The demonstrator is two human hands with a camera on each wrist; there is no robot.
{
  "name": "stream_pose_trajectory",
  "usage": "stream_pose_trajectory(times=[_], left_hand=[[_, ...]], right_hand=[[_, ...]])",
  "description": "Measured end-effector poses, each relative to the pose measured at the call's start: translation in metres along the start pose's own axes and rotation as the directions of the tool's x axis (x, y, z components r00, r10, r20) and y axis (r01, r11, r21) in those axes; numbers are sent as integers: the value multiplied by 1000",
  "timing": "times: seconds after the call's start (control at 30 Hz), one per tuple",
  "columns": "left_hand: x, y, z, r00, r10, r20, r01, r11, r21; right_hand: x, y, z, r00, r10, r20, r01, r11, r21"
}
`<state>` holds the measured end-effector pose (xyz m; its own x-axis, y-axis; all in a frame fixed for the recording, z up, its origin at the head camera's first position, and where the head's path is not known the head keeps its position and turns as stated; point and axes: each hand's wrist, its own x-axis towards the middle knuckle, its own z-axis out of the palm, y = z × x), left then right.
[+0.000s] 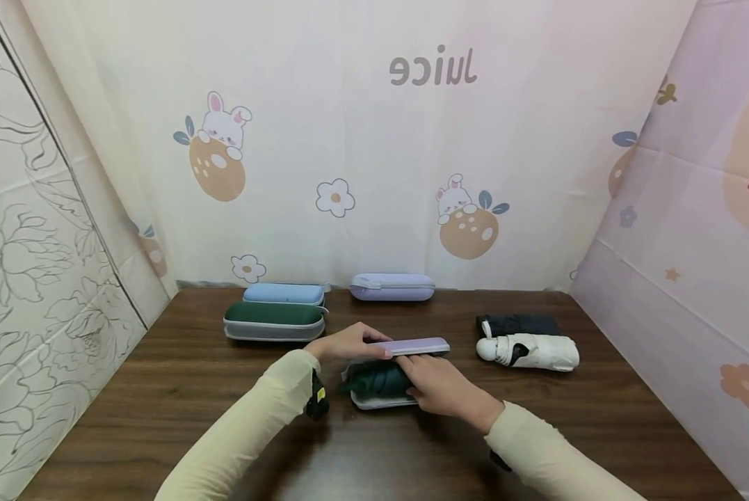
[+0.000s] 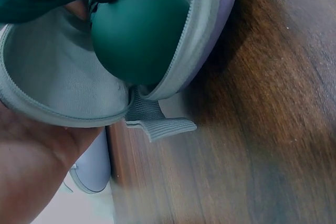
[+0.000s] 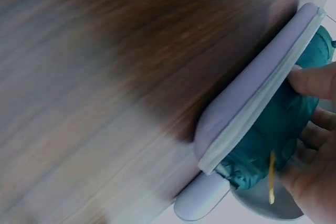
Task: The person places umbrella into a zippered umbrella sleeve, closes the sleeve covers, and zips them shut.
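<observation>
A purple zip case (image 1: 419, 346) lies unzipped on the table in front of me, its lid raised at the back. Inside it rests a folded dark green umbrella (image 1: 377, 381); its round green handle end (image 2: 139, 32) sits at the case's left end in the left wrist view, beside a grey pull tab (image 2: 160, 125). My left hand (image 1: 352, 342) holds the lid at its left part, thumb on the near side. My right hand (image 1: 439, 386) grips the umbrella near its right part, thumb by the front rim and fingers reaching over to the far side, as the right wrist view shows.
A blue case (image 1: 284, 293) and a green case (image 1: 274, 321) with a grey lower shell stand at the back left. Another purple case (image 1: 393, 287) is by the back curtain. At right lie a white folded umbrella (image 1: 546, 353) and a black one (image 1: 527, 323).
</observation>
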<state>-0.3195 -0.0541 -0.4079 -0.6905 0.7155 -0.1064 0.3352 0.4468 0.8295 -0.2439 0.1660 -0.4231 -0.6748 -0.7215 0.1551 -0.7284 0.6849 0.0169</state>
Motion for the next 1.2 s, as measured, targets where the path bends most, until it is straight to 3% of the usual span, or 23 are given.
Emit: stream_pose_trajectory(times=[0.33, 0.83, 1.0, 1.07, 1.13, 1.2], left_hand=[[-2, 1, 0, 1000, 9, 5, -8, 999, -33], [-2, -1, -1, 1000, 18, 8, -17, 999, -36], [-2, -1, -1, 999, 34, 18, -33, 998, -50], [-3, -1, -1, 999, 37, 22, -36, 998, -45], [-3, 0, -1, 999, 35, 20, -35, 999, -37], [-3, 0, -1, 999, 31, 21, -31, 999, -31]], right_hand=[[-3, 6, 1, 998, -42, -44, 41, 998, -41], [0, 4, -4, 999, -46, -25, 47, 997, 58], [-3, 3, -5, 999, -32, 2, 32, 999, 11], [-8, 3, -5, 997, -70, -41, 69, 997, -28], [-12, 6, -7, 977, -158, -140, 151, 987, -62], [-16, 11, -11, 921, -269, -280, 252, 963, -98]])
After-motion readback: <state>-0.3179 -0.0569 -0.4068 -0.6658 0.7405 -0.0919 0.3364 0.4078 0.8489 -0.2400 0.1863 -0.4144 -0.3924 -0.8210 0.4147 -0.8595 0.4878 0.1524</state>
